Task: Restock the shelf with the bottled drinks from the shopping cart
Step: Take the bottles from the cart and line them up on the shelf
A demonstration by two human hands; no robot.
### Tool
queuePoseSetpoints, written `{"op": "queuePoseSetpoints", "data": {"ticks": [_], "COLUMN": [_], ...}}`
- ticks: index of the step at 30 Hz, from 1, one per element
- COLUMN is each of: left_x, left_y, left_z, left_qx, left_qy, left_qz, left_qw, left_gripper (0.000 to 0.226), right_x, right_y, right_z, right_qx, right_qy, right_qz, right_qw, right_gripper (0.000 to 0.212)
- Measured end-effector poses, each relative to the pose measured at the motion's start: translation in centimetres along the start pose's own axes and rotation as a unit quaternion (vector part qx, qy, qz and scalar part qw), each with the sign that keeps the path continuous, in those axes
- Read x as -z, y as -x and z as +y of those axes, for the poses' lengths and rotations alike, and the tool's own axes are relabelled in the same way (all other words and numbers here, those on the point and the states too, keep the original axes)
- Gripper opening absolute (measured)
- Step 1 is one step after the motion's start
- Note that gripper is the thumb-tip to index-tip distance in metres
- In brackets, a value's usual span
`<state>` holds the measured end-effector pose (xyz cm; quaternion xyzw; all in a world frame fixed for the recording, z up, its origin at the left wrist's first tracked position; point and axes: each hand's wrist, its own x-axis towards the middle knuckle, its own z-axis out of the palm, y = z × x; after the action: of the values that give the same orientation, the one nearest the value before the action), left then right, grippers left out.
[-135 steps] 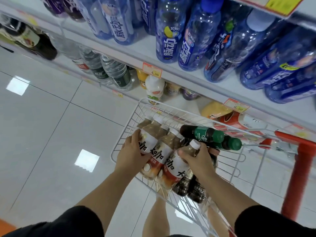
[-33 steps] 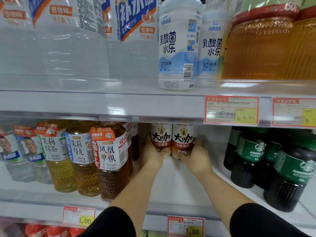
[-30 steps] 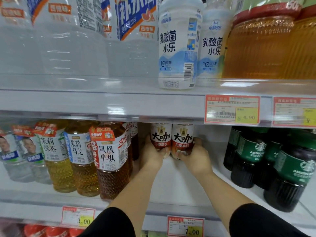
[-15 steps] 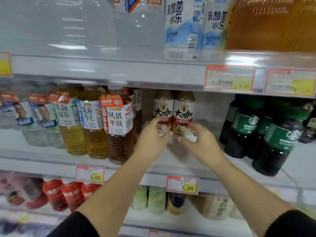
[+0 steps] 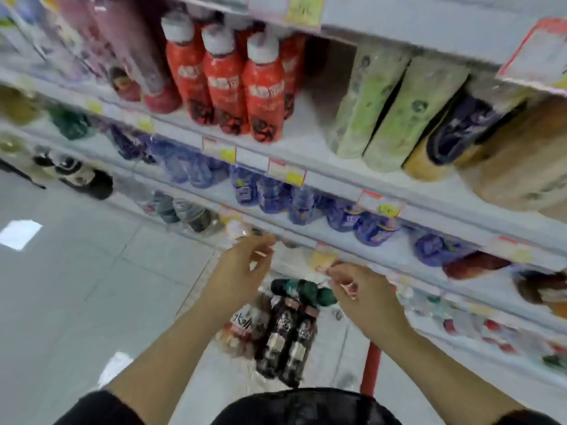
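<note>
Both hands are off the shelf and coming back down toward the shopping cart (image 5: 369, 369), so that last pair of milk-coffee bottles is shelved and out of view now, a moment after being nudged into place. The left hand (image 5: 242, 271) hangs above the cart with fingers loosely curled, grip released and holding nothing. The right hand (image 5: 365, 291) is just beside it, fingers bent but also empty. Directly below them the remaining bottled drinks (image 5: 285, 332) lie in a heap in the cart: two dark bottles side by side, a brown coffee bottle (image 5: 242, 323) to their left, and green-capped dark bottles (image 5: 302, 291) across the top, right under the right hand. The view is blurred by the head swing, so an exact count isn't possible. By the look of it, this is the reach for the next load, with several bottles left to go.
</note>
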<state>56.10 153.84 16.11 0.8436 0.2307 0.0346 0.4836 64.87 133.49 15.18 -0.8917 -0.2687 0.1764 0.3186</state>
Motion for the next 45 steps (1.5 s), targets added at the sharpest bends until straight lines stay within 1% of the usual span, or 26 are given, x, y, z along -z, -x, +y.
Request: {"op": "queuePoseSetpoints", "data": {"ticks": [3, 5, 7, 9, 12, 14, 15, 16, 17, 18, 20, 21, 22, 24, 26, 28, 30, 32, 33, 35, 38, 40, 41, 42, 43, 45], "left_x": [-1.6, -2.7, -3.8, -4.9, -6.6, -7.8, -8.2, -8.5, -8.8, -9.2, -9.6, -9.6, -9.5, -9.2, -8.8, -8.4, -8.3, -8.4, -8.5, -8.8, -8.9, -8.6, -8.5, -8.4, -8.3, -8.4], "left_y": [2.0, 3.4, 4.3, 4.9, 4.6, 4.1, 3.9, 3.6, 3.5, 3.4, 3.3, 3.3, 3.2, 3.1, 2.8, 2.2, 1.4, 0.7, 0.4, 0.1, 0.0, 0.3, 0.5, 0.9, 1.2, 1.5], "left_z": [-7.7, -12.2, -15.8, -18.6, -21.9, -23.6, -24.1, -24.2, -24.5, -24.9, -25.3, -25.4, -25.4, -25.1, -24.2, -22.7, -20.9, -19.2, -18.5, -17.4, -16.9, -17.3, -17.6, -18.0, -18.4, -18.9], "left_qx": [0.111, 0.146, 0.179, 0.199, 0.212, 0.208, 0.207, 0.208, 0.212, 0.216, 0.219, 0.219, 0.219, 0.214, 0.192, 0.143, 0.076, 0.016, -0.01, -0.034, -0.014, 0.038, 0.068, 0.096, 0.118, 0.144], "left_qy": [-0.013, -0.048, -0.073, -0.083, -0.111, -0.122, -0.128, -0.13, -0.128, -0.126, -0.124, -0.125, -0.124, -0.118, -0.105, -0.095, -0.095, -0.096, -0.096, -0.086, -0.053, -0.02, -0.003, 0.011, 0.025, 0.049], "left_qz": [-0.01, -0.029, -0.047, -0.068, -0.091, -0.112, -0.124, -0.135, -0.147, -0.155, -0.158, -0.159, -0.161, -0.166, -0.149, -0.121, -0.111, -0.119, -0.124, -0.125, -0.115, -0.105, -0.094, -0.081, -0.071, -0.065], "left_qw": [0.994, 0.988, 0.98, 0.974, 0.967, 0.964, 0.962, 0.96, 0.958, 0.956, 0.955, 0.955, 0.954, 0.955, 0.964, 0.978, 0.986, 0.988, 0.988, 0.988, 0.992, 0.994, 0.993, 0.992, 0.99, 0.986], "left_gripper": [0.023, 0.024, 0.024, 0.025, 0.035, 0.041, 0.043, 0.044, 0.046, 0.047, 0.049, 0.049, 0.049, 0.05, 0.051, 0.053, 0.06, 0.072, 0.076, 0.08, 0.072, 0.067, 0.066, 0.066, 0.064, 0.06], "right_x": [-7.0, -10.8, -13.8, -16.0, -19.1, -21.3, -22.1, -22.7, -23.5, -24.2, -25.5, -25.9, -26.2, -25.8, -24.1, -21.7, -19.2, -17.0, -16.3, -15.5, -14.6, -13.9, -13.7, -13.7, -14.0, -15.1], "right_y": [0.1, 0.1, -0.2, -0.8, -2.5, -4.0, -4.9, -5.7, -6.4, -7.1, -8.3, -8.5, -8.5, -7.3, -5.3, -3.5, -2.6, -2.2, -2.2, -2.3, -3.0, -3.5, -3.7, -3.9, -4.0, -4.2], "right_z": [4.2, 6.4, 8.2, 9.8, 11.3, 11.8, 11.9, 11.9, 11.9, 12.0, 12.1, 11.9, 11.6, 10.4, 9.0, 7.8, 7.1, 6.2, 5.6, 4.4, 4.4, 5.7, 6.9, 8.3, 9.8, 11.9], "right_qx": [-0.097, -0.165, -0.243, -0.311, -0.35, -0.386, -0.407, -0.433, -0.468, -0.504, -0.554, -0.561, -0.558, -0.509, -0.416, -0.336, -0.289, -0.253, -0.235, -0.212, -0.204, -0.214, -0.227, -0.246, -0.262, -0.27], "right_qy": [0.007, 0.004, -0.022, -0.051, -0.089, -0.162, -0.193, -0.224, -0.258, -0.293, -0.348, -0.355, -0.34, -0.263, -0.223, -0.227, -0.252, -0.293, -0.313, -0.323, -0.313, -0.285, -0.247, -0.189, -0.122, 0.021], "right_qz": [-0.128, -0.166, -0.174, -0.15, -0.109, -0.074, -0.049, -0.014, 0.029, 0.073, 0.146, 0.17, 0.185, 0.191, 0.192, 0.189, 0.177, 0.151, 0.134, 0.093, 0.018, -0.015, -0.015, -0.012, -0.019, -0.062], "right_qw": [0.987, 0.972, 0.954, 0.937, 0.926, 0.905, 0.891, 0.873, 0.845, 0.809, 0.742, 0.728, 0.734, 0.797, 0.861, 0.895, 0.906, 0.909, 0.91, 0.918, 0.928, 0.934, 0.942, 0.951, 0.957, 0.961], "right_gripper": [0.029, 0.032, 0.039, 0.049, 0.063, 0.061, 0.052, 0.041, 0.035, 0.036, 0.048, 0.05, 0.05, 0.043, 0.031, 0.02, 0.016, 0.013, 0.016, 0.031, 0.043, 0.055, 0.063, 0.066, 0.062, 0.06]}}
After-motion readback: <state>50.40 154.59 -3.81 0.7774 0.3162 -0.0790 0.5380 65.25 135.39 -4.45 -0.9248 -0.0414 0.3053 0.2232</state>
